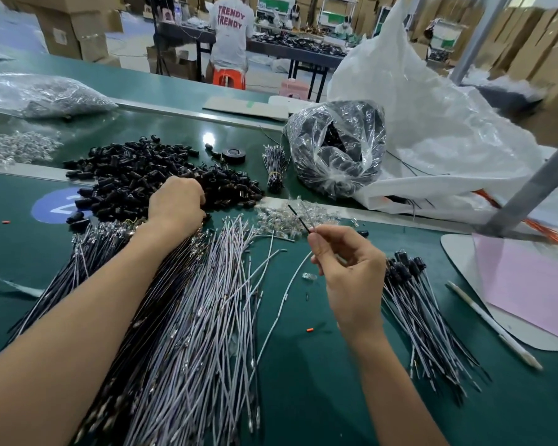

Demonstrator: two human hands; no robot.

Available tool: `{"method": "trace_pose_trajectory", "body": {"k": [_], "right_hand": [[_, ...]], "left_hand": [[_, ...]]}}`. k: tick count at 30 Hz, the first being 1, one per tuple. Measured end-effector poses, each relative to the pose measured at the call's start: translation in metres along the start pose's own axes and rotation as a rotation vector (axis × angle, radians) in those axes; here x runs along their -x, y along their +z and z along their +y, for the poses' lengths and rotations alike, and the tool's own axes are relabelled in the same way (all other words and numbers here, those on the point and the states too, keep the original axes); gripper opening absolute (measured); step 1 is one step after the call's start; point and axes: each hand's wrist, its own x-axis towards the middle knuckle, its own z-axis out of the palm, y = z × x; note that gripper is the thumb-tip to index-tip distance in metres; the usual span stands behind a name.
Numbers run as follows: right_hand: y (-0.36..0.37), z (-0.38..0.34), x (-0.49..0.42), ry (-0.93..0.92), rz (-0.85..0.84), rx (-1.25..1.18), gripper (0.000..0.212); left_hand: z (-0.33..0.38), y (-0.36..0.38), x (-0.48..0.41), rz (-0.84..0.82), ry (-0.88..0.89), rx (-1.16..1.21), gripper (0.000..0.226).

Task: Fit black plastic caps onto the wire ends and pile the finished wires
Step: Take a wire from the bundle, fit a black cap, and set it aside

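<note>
Right hand (pixel 348 272) is pinching a wire (pixel 298 217) between thumb and fingers, above the middle of the table (pixel 319 397). One black end is sticking up past the fingertips, and a white part is hanging down to the table top. Farther back on the left side, the left hand (pixel 176 204) is reaching into the pile of black caps (pixel 132 175). Its fingers are curling down among the caps, and I cannot tell if they are holding one.

Loose wires (pixel 200 317) are lying in a big heap under the left arm, running to the near edge. Finished wires (pixel 426 320), with black caps on their ends, are lying in a smaller pile toward the right edge. Little clear bits (pixel 281 217) are sitting just past the pinched wire. Behind them, a tied bundle (pixel 275 165), a roll of tape (pixel 233 153) and a clear bag (pixel 335 149) of black parts are sitting toward the far edge. A big white bag (pixel 432 123) is slumping at the far right corner. A white pen (pixel 493 323) and pink paper (pixel 535 284) are lying by the right edge.
</note>
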Motion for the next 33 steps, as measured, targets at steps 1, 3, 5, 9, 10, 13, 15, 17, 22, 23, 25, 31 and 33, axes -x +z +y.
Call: {"method": "trace_pose_trajectory", "body": {"k": [1, 3, 5, 9, 10, 13, 15, 17, 22, 23, 25, 31, 33], "right_hand": [[0.0, 0.0, 0.0, -0.001, -0.005, 0.004, 0.015], [0.001, -0.001, 0.001, 0.0, -0.016, 0.006, 0.016], [0.002, -0.002, 0.001, 0.008, -0.017, 0.002, 0.017], [0.001, -0.003, 0.0, -0.011, -0.006, 0.031, 0.015], [0.001, -0.003, 0.0, -0.02, -0.001, 0.046, 0.014], [0.001, -0.001, 0.0, -0.028, 0.013, 0.095, 0.013], [0.0, 0.0, 0.0, -0.032, 0.007, 0.131, 0.015], [-0.001, 0.001, -0.001, -0.044, -0.003, 0.167, 0.017], [-0.001, 0.002, -0.001, -0.07, -0.048, 0.204, 0.007], [0.0, 0.001, 0.0, -0.083, -0.05, 0.207, 0.008], [-0.001, -0.001, 0.0, -0.128, -0.041, 0.226, 0.012], [-0.003, -0.003, 0.0, -0.251, -0.041, 0.341, 0.009], [-0.002, -0.003, 0.0, -0.267, -0.047, 0.375, 0.008]], "left_hand": [[0.0, 0.001, -0.003, -0.005, -0.013, 0.03, 0.018], [0.001, 0.001, -0.006, -0.048, -0.033, 0.064, 0.017], [0.001, 0.001, -0.005, -0.062, -0.032, 0.078, 0.016], [0.01, -0.005, 0.016, 0.111, 0.056, 0.452, 0.019], [0.016, -0.008, 0.026, 0.086, 0.065, 0.63, 0.026], [0.031, -0.015, 0.059, -0.136, 0.001, 1.153, 0.03], [0.038, -0.016, 0.076, -0.274, -0.082, 1.476, 0.021], [0.04, -0.015, 0.089, -0.319, -0.139, 1.709, 0.021], [0.043, -0.012, 0.1, -0.302, -0.151, 1.844, 0.025], [0.044, -0.012, 0.101, -0.307, -0.146, 1.836, 0.023], [0.046, -0.013, 0.103, -0.309, -0.125, 1.784, 0.023], [0.052, -0.016, 0.107, -0.273, -0.07, 1.634, 0.027], [0.053, -0.015, 0.107, -0.262, -0.05, 1.624, 0.025]]}}
